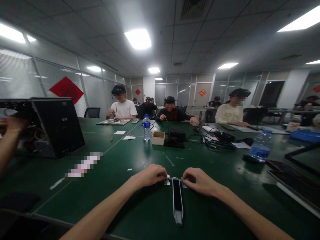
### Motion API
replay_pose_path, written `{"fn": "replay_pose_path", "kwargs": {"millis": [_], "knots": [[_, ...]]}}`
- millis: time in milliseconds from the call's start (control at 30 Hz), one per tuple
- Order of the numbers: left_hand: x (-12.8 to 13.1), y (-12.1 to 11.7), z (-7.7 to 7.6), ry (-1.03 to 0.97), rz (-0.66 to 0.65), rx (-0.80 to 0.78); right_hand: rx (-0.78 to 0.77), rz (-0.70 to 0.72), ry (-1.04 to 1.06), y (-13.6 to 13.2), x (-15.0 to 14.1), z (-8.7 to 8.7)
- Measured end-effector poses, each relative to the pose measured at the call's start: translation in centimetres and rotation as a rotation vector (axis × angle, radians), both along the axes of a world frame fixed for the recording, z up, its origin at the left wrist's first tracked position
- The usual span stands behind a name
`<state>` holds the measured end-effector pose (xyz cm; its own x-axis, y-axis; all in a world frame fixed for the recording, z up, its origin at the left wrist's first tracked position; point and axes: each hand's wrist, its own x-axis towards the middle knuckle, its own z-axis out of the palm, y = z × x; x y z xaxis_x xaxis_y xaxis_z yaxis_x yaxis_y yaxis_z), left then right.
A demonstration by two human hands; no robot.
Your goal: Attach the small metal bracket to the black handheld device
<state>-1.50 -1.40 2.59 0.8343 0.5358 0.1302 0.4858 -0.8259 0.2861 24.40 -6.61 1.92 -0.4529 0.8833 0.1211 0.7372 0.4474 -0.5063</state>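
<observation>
A narrow black bar with a silver frame and small metal brackets at its far end (177,200) lies on the green table (120,186), pointing toward me. My left hand (151,175) is closed, pinching the bracket at the bar's far left corner. My right hand (198,180) is closed, pinching the bracket at the far right corner. Both forearms reach in from the bottom edge.
An open computer case (53,128) stands at the left, with another person's hand (11,125) on it. Farther off are a water bottle (146,127), a small cardboard box (158,137), black cables (217,141) and a second bottle (261,146). Several people sit at the far side.
</observation>
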Motion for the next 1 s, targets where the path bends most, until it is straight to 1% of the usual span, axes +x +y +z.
{"fn": "replay_pose_path", "kwargs": {"millis": [233,500,667,733,1000], "knots": [[0.5,-0.3,-0.3,-0.052,-0.008,-0.014,0.023,-0.003,0.023,-0.1,-0.3,-0.5],[0.8,-0.8,0.3,-0.057,0.005,-0.012,0.037,-0.02,0.063,-0.3,-0.6,-0.5],[0.8,0.1,-0.4,-0.099,0.139,-0.017,0.053,-0.03,0.065,-0.3,-0.8,-0.6],[0.8,0.4,-0.7,-0.098,0.171,-0.035,0.07,-0.033,0.065,-0.4,-0.8,-0.6],[0.9,0.3,-0.8,-0.103,0.151,-0.115,0.057,-0.043,0.08,-0.3,-0.8,-0.8]]}}
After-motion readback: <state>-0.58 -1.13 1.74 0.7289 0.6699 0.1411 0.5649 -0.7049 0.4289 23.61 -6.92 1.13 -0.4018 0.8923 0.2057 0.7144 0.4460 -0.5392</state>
